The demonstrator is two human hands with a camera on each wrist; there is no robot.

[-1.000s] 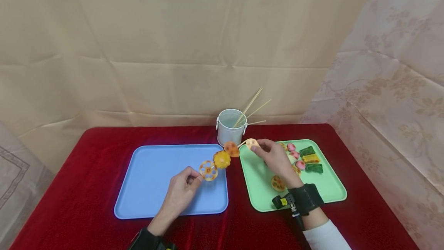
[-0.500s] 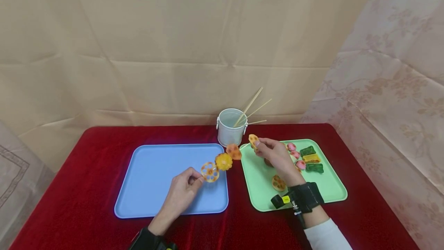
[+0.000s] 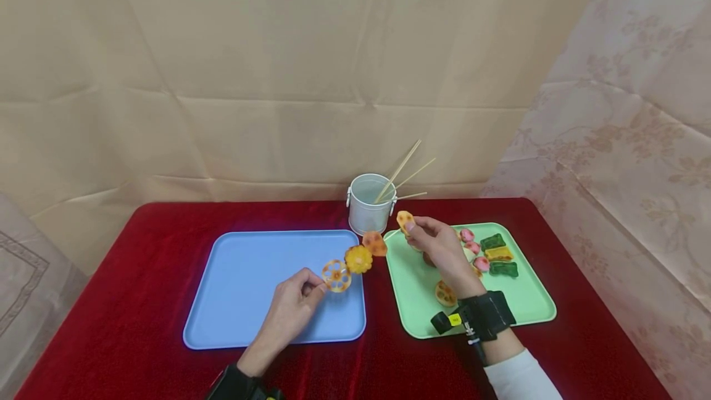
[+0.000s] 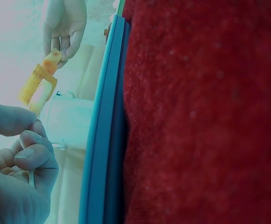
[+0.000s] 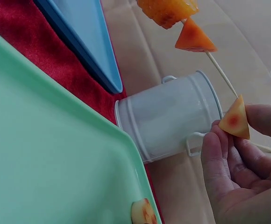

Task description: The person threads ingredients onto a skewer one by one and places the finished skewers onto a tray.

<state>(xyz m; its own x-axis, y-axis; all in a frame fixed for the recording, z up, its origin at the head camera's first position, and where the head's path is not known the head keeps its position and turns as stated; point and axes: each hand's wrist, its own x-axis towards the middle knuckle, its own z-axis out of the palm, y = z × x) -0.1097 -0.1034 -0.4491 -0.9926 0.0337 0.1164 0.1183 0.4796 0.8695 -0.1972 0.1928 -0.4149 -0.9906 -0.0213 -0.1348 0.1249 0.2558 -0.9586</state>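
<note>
In the head view my left hand point(image 3: 297, 301) pinches the lower end of a bamboo skewer point(image 5: 222, 74) over the blue tray. Threaded on it are a lotus root slice point(image 3: 336, 276), a yellow corn slice point(image 3: 358, 259) and an orange wedge-like slice point(image 3: 374, 243). My right hand point(image 3: 441, 252) pinches a pale yellow slice with orange spots point(image 3: 405, 221) between thumb and fingers. In the right wrist view the skewer's far end meets the upper corner of that spotted slice point(image 5: 235, 120); whether it has gone in, I cannot tell.
A blue tray point(image 3: 250, 289) lies on the left of the red cloth. On the right, a green tray point(image 3: 530, 304) carries pink, green and yellow food pieces, plus a lotus root slice point(image 3: 445, 293). Behind them stands a white bucket point(image 3: 369, 215) with several skewers point(image 3: 400, 168).
My right hand has turned the spotted slice from facing the camera to a narrower, tilted view and raised it slightly. The left hand and skewer have shifted slightly right and down.
</note>
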